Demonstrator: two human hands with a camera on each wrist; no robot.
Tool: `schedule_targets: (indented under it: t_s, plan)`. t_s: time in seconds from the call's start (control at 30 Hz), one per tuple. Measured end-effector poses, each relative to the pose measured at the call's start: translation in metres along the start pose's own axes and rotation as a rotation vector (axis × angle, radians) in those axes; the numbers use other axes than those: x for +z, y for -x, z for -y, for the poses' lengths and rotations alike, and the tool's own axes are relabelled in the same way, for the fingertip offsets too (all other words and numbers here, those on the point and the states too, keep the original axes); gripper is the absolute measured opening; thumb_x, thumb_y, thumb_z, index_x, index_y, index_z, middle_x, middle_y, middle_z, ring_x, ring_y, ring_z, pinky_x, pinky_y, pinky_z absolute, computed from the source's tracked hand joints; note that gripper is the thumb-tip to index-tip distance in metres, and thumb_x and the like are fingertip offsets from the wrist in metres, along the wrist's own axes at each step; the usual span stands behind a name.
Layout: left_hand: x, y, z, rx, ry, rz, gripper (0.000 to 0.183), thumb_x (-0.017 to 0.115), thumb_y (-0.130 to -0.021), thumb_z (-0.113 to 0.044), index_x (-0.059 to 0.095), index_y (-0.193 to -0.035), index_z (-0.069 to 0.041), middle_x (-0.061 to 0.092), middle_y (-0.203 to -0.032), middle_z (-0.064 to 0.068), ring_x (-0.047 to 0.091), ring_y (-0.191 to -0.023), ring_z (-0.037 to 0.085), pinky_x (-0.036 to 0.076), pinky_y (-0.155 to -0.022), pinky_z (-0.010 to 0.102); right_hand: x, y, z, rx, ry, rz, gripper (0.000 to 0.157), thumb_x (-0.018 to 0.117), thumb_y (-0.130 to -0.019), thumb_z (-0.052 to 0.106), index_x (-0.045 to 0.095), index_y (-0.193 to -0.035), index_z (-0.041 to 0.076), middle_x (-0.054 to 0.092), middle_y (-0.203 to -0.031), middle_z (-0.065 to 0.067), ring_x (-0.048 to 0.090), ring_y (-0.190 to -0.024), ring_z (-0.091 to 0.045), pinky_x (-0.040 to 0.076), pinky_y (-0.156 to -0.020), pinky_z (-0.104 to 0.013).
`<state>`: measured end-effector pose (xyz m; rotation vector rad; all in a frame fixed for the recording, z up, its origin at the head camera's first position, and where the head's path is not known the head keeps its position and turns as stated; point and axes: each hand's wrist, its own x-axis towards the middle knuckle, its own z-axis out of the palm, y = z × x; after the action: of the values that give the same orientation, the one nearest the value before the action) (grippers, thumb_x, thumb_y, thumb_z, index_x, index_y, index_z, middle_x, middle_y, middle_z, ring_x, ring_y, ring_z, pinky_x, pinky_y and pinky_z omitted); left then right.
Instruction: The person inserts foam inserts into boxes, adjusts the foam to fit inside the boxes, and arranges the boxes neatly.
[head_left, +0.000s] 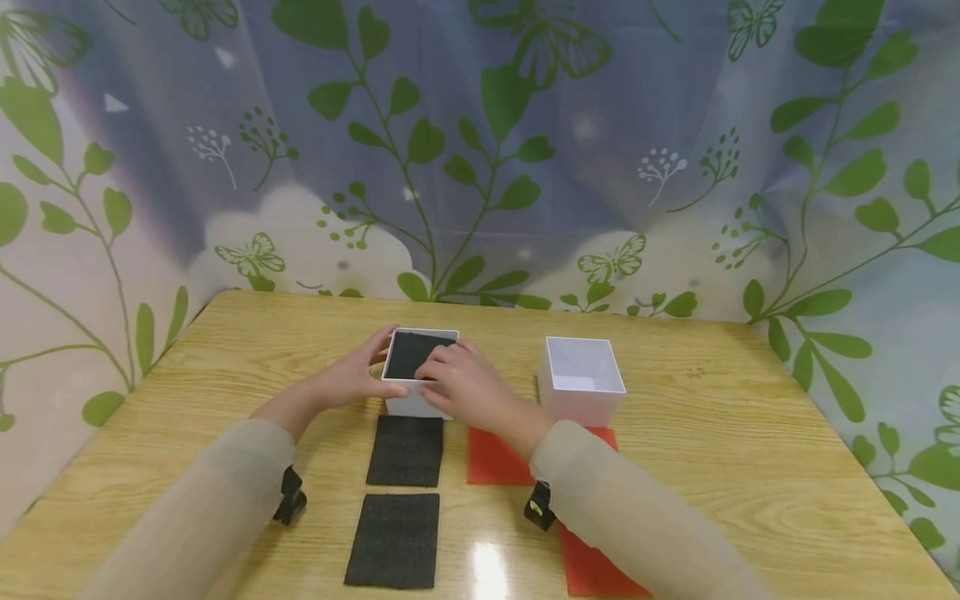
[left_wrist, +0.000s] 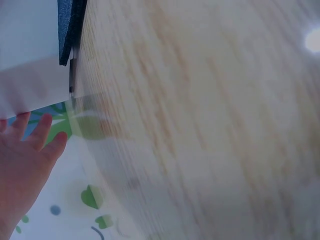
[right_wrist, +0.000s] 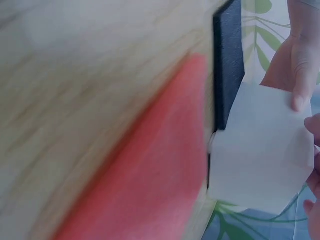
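A white open-topped box [head_left: 420, 400] stands left of centre, with a black felt-like square [head_left: 408, 354] inside near its rim. My left hand [head_left: 352, 375] grips its left side, thumb on the near wall and fingers round the far side. In the left wrist view the left hand's fingers [left_wrist: 37, 132] lie against the box wall [left_wrist: 35, 85]. My right hand [head_left: 472, 387] reaches over the box's near right rim, its bent fingers on the black square. Its fingertips are partly hidden, so whether they pinch the square I cannot tell.
Two more black squares lie in a column before the box, a far one [head_left: 405, 450] and a near one [head_left: 393, 542]. Red squares [head_left: 498, 458] lie partly under my right forearm. A second white box [head_left: 581, 404] stands to the right. A patterned curtain [head_left: 480, 167] hangs behind the wooden table [head_left: 720, 467].
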<state>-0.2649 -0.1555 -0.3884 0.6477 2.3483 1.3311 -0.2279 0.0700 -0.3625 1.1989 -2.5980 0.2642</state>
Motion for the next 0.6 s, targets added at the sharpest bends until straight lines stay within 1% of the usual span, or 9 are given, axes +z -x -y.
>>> schedule_targets:
  t_s: [0.07,0.17,0.3,0.43,0.53,0.6]
  plan:
    - [0.0,0.0,0.001,0.001,0.005,0.0,0.106,0.072,-0.082,-0.033,-0.008,-0.15,-0.017,0.001,-0.153,0.021,0.011,-0.137,0.043,0.027,-0.101,0.059,0.001,-0.006,0.003,0.0,-0.007,0.023,0.019,0.06,-0.092,0.031,0.07,-0.103,0.019,0.06,-0.095,0.005,0.053,-0.092,-0.013,0.037,-0.093,-0.034]
    - [0.001,0.0,0.002,0.009,0.015,0.006,0.105,0.071,-0.083,-0.032,-0.008,-0.15,-0.018,0.0,-0.153,0.021,0.011,-0.136,0.043,0.029,-0.1,0.059,0.003,-0.012,0.005,0.004,-0.035,0.052,0.021,0.059,-0.093,0.032,0.07,-0.104,0.019,0.06,-0.096,0.005,0.054,-0.091,-0.013,0.04,-0.09,-0.033]
    - [0.001,0.001,0.002,0.015,0.026,0.016,0.103,0.07,-0.084,-0.031,-0.009,-0.15,-0.018,0.0,-0.153,0.021,0.011,-0.136,0.044,0.03,-0.099,0.059,0.004,-0.018,0.008,0.03,-0.053,0.084,0.022,0.059,-0.092,0.033,0.07,-0.105,0.019,0.06,-0.096,0.005,0.054,-0.089,-0.013,0.041,-0.088,-0.033]
    - [0.001,0.001,0.002,0.018,0.017,0.011,0.102,0.069,-0.085,-0.03,-0.009,-0.15,-0.017,-0.001,-0.153,0.021,0.011,-0.136,0.044,0.029,-0.099,0.059,0.006,-0.021,0.009,0.029,-0.056,0.105,0.025,0.058,-0.093,0.035,0.07,-0.106,0.018,0.06,-0.096,0.004,0.055,-0.088,-0.012,0.042,-0.086,-0.032]
    - [0.0,0.002,0.002,0.016,0.006,0.007,0.102,0.069,-0.085,-0.03,-0.009,-0.15,-0.017,0.0,-0.153,0.022,0.012,-0.136,0.045,0.028,-0.099,0.06,0.005,-0.022,0.01,0.046,-0.07,0.114,0.03,0.056,-0.093,0.038,0.069,-0.11,0.018,0.06,-0.102,0.002,0.055,-0.094,-0.014,0.041,-0.089,-0.034]
    - [-0.001,0.002,0.002,0.013,0.005,0.003,0.103,0.07,-0.084,-0.031,-0.009,-0.15,-0.017,0.0,-0.153,0.021,0.013,-0.136,0.045,0.028,-0.1,0.06,0.004,-0.024,0.01,0.075,-0.089,0.124,0.035,0.053,-0.094,0.041,0.066,-0.115,0.017,0.06,-0.109,0.001,0.054,-0.102,-0.016,0.039,-0.095,-0.036]
